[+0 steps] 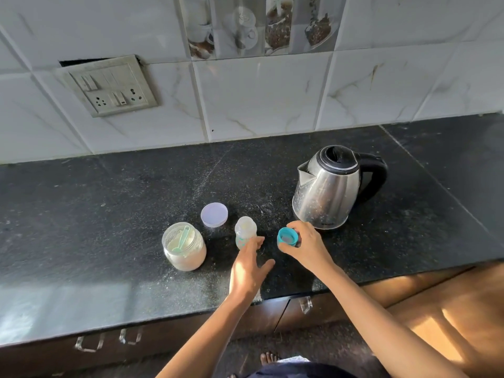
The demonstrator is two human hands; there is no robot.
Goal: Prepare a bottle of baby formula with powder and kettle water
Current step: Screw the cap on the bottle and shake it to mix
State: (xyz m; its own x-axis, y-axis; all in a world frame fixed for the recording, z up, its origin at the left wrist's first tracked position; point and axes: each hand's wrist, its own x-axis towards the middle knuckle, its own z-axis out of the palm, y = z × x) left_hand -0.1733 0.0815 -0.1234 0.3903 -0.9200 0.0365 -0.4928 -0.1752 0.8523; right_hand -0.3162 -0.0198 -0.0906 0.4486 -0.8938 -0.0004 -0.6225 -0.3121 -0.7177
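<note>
Here is the small clear plastic baby bottle (245, 231), standing upright and uncapped on the black speckled stone counter (109, 200), near the front edge and about midway along it. The left hand (248, 271) reaches in from the front edge, released, with fingers stretched out, thumb splayed wide, and fingertips up against the bottle's lower right side. It looks like a light touch and not a grip.

Over to the right hand (306, 242): it is grasping the teal ring-shaped bottle cap (287, 236), fingers curled round its far side. The cap is tilted, its hollow underside facing the camera. It sits just right of the bottle, apart from it, in front of the kettle. Whether it rests on the counter or is lifted cannot be told.

That stainless steel electric kettle (326, 189) with the black handle and closed lid stands behind the right hand, spout pointing left, towards the back edge.

Left of the bottle sits the clear glass jar of pale powder (188, 257), open, with a pale green plastic scoop (182, 239) lying inside on the powder. The round lilac plastic lid (214, 214) lies flat behind, between jar and bottle.

White marbled wall tiles (259, 99) rise behind the back edge, with a grey switch plate (109, 87) on the left.
</note>
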